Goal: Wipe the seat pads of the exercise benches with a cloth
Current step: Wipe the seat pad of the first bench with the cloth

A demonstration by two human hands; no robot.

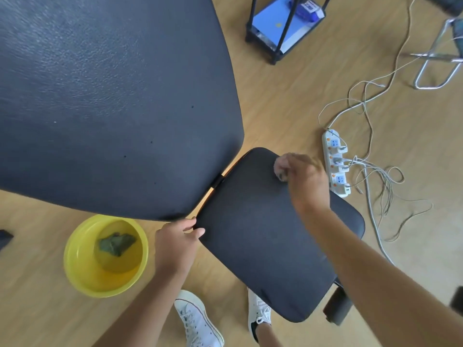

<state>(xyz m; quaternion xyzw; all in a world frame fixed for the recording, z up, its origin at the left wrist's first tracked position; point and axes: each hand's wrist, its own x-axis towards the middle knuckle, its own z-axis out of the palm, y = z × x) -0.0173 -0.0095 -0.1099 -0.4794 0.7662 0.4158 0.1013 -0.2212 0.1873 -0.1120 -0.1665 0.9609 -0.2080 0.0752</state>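
The back pad point(107, 96), the largest black cushion, is filling the upper left of the view and is tilting over the seat pad point(270, 234), which serves as the landmark here. The seat pad is lying just below and right of the back pad, a narrow gap and a black bracket separating the two. The wooden floor point(288, 103) is showing on every side of the seat pad.

The yellow basin point(75, 266) is sitting on the floor left of the seat pad, with a dark green rag point(116, 244) lying inside it in shallow liquid. A white power strip point(335, 164) with tangled white cables point(375, 171) is lying on the floor just right of the seat pad. Two white sneakers point(195, 319) are standing on the floor at the near end of the seat pad.

The right hand point(305, 179) is closing around a small pale cloth point(280, 166) (blurred, only partly visible) and pressing it on the far right corner of the seat pad. The left hand point(175, 241) is gripping the left edge of the seat pad, thumb on top of the surface, fingers curling underneath.
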